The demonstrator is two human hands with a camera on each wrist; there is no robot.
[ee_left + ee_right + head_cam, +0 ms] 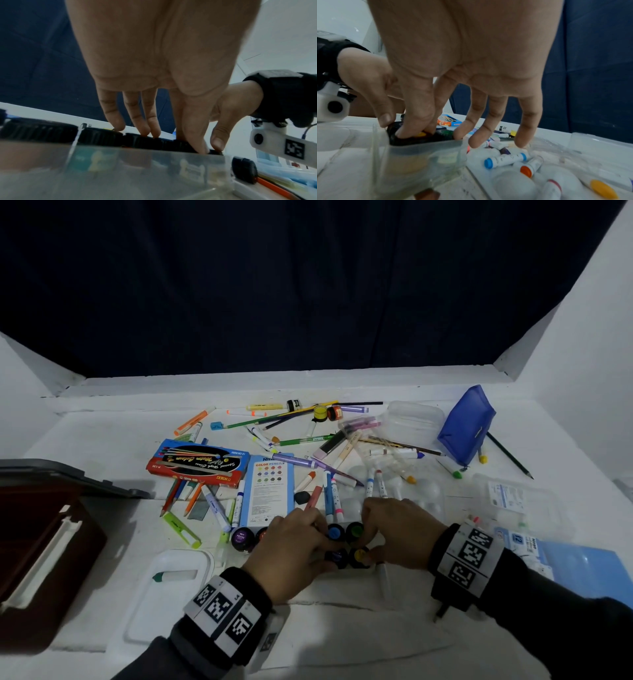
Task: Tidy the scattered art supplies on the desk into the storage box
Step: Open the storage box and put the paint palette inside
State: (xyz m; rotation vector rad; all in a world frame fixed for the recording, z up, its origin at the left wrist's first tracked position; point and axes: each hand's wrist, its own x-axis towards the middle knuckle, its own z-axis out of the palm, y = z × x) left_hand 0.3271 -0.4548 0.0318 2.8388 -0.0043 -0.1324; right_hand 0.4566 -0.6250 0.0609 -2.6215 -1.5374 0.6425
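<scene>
White desk (pixel 102 440) before a dark backdrop, supplies scattered. Left hand (pixel 291 549), grip released, presses straight fingertips on black pot lids (pixel 102 136), probably steadying the clear tray (pixel 137 169). Right hand (pixel 400 532) grip pinches the yellow-lidded pot (pixel 359 554), apparently seating it. Storage box (pixel 41 542) stands open, far left.

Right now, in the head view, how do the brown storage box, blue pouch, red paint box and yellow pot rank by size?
1. The storage box: largest, though cut off at the edge.
2. The red paint box and the blue pouch: about alike, unranked.
3. The yellow pot: smallest, and far from the camera.
</scene>
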